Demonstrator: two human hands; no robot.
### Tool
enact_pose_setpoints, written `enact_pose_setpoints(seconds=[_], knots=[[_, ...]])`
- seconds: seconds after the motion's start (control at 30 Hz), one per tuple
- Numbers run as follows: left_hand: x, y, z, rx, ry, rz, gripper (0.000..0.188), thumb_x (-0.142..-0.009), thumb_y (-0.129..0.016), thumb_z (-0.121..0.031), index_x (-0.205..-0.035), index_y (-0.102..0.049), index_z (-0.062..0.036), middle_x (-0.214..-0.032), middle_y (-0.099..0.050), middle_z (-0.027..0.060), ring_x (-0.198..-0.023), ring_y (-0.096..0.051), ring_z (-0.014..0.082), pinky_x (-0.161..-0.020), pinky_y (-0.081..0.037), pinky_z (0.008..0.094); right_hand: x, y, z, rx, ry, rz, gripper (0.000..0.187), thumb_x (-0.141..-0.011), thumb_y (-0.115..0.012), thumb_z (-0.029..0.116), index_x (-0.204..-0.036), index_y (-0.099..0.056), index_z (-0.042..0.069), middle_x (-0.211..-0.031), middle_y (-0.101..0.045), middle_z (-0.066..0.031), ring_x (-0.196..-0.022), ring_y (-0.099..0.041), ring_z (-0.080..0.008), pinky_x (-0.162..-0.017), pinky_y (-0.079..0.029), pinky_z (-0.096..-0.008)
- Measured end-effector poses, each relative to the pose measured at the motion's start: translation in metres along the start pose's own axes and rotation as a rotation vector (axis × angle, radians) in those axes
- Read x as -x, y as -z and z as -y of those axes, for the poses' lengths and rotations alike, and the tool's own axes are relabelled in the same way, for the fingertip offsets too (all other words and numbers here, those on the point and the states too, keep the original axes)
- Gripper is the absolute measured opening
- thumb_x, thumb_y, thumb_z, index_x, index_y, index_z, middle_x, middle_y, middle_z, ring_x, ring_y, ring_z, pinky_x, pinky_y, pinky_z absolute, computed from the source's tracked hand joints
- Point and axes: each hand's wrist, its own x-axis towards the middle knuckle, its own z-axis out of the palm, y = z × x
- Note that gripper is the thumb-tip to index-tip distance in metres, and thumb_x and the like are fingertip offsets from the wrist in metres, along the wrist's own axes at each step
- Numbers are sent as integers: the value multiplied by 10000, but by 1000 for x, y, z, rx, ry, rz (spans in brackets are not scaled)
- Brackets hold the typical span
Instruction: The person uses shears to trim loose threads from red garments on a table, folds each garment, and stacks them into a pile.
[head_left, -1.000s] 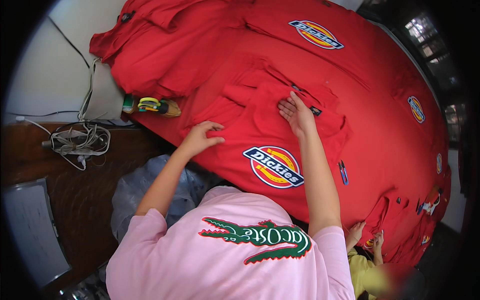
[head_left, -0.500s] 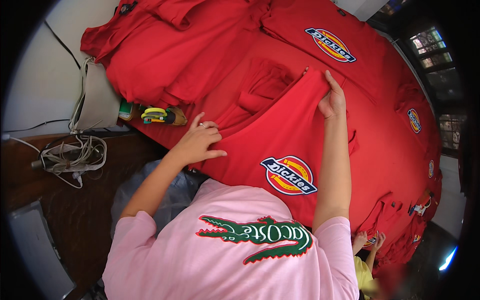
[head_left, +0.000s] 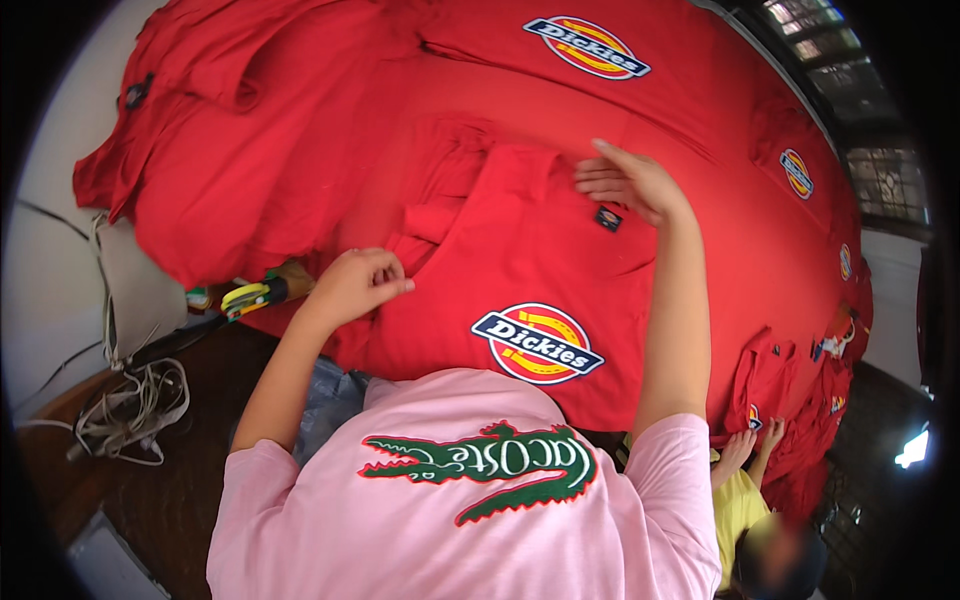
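Note:
In front of me lies a red T-shirt point(head_left: 440, 325), partly folded, with a blue, yellow and red oval patch and a small dark neck label. Above its left folded edge is my left hand point(head_left: 358, 285), fingers loosely curled, thumb apart, no cloth visibly gripped. My right hand point(head_left: 630, 180) is open over the right upper part of the shirt, beside the label, with fingers stretched out and slightly blurred. Bunched red cloth lies under the far left side of this shirt.
A heap of red shirts point(head_left: 250, 150) lies at the far left. Yellow-handled scissors point(head_left: 243, 300) sit at the table's left edge, above coiled white cables point(head_left: 140, 410). Another patched shirt point(head_left: 650, 95) is spread farther back. At lower right, a person in a yellow top point(head_left: 738, 510) handles red cloth.
My right hand has let go of the shirt's raised edge, and the cloth now lies flatter with its neck label showing. My left hand's fingers have curled. The whole view has shifted.

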Motion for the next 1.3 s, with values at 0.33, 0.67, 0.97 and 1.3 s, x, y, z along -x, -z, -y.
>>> enact_pose_setpoints(seconds=[0.33, 0.67, 0.97, 1.3], knots=[[-163, -31, -64, 861, 189, -158, 514, -950, -766, -291, -1324, -612, 26, -1225, -692, 88, -1151, -654, 166, -998, -515, 311, 82, 112, -156, -86, -144, -838, 384, -943, -755, 426, -1090, -695, 77, -935, -702, -47, -864, -665, -155, -739, -506, -309], [-202, -48, -85, 1351, 155, 552, 606, -1058, -562, -441, -1442, -540, 26, -1364, -648, 182, -1289, -616, 263, -1073, -528, 416, 70, 100, -180, -95, -18, -831, 253, -887, -835, 301, -845, -702, 90, -762, -590, 57, -607, -482, -60, -556, -422, -227], [-214, -6, -83, 1560, -86, 541, 879, -1063, -356, -638, -1549, -355, 95, -1570, -432, 293, -1469, -440, 380, -1217, -366, 484, 86, 132, -168, -12, 89, -926, 247, -918, -794, 236, -831, -703, 24, -640, -569, 18, -536, -517, -71, -504, -446, -239], [-215, -2, -93, 1558, -93, 568, 1030, -1004, -342, -759, -1527, -365, 128, -1541, -446, 329, -1449, -457, 414, -1208, -373, 493, 32, 89, -192, 365, 121, -1108, 238, -890, -753, 225, -820, -734, -2, -614, -619, -18, -565, -598, -101, -545, -494, -282]])
